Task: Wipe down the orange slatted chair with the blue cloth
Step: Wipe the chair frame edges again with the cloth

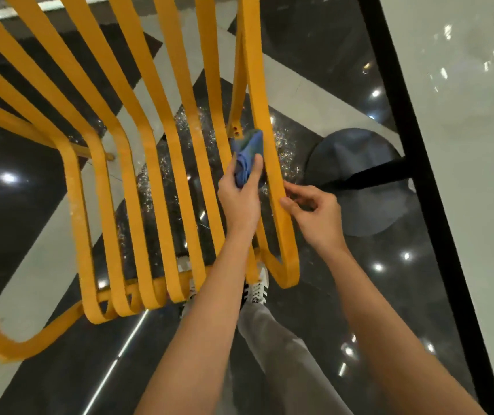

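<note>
The cloth [247,158], soft and bunched, is gripped by the left hand [239,199] and pressed against the chair's [162,163] rightmost slat. That slat, judged stiff, is pinched by the right hand's [314,214] fingers [287,202] for steadying.

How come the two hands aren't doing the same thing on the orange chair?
The left hand is bunched around the blue cloth; the right hand holds no cloth. The left hand reaches between two slats, while the right hand pinches the outermost slat from the side with its fingertips. Both are at the same end of the orange chair.
</note>
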{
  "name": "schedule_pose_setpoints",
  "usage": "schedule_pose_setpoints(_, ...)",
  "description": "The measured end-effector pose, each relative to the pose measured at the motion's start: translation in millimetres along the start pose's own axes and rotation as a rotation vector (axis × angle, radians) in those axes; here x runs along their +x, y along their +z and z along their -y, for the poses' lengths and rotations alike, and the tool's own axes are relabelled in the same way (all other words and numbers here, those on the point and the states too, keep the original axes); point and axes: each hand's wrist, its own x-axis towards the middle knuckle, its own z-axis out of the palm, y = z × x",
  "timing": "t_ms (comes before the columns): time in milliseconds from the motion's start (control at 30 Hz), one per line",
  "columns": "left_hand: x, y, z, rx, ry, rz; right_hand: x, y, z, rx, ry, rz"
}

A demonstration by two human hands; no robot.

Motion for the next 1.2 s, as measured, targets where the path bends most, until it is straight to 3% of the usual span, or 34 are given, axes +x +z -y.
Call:
schedule_pose_setpoints(200, -110.1, 0.1, 52.3, -0.05, -0.056, -0.015, 8.7, -1.2, -7.0, 0.152, 0.1, 0.043)
schedule_pose_setpoints(300, -87.1, 3.8, 48.1, -0.081, -0.051, 0.009, 12.7, -3.0, -6.9, 0.151, 0.127, 0.06)
schedule_pose_setpoints(433, -70.6, 3.7, 43.8, -0.048, 0.086, 0.116, 14.7, -2.6, -4.4, 0.106, 0.148, 0.051)
schedule_pose_setpoints(633, -183.9, -17.2, 101.9, 0.003, 0.059, 0.116, 12.8, -3.1, 3.7, 0.19, 0.192, 0.074)
schedule_pose_setpoints(833, -107.6, -3.8, 69.6, -0.116, 0.07, 0.031, 14.9, -2.9, 0.1, 0.22, 0.198, 0.046)
schedule_pose_setpoints(1033, -183.4, -18.5, 102.6, -0.103, 0.0, 0.072, 18.2, -8.7, 12.4, 0.237, 0.256, 0.1)
schedule_pose_setpoints(1200, -153.9, -18.1, 89.8, -0.184, -0.063, 0.003, 22.6, -10.3, 18.1, 0.249, 0.276, 0.119)
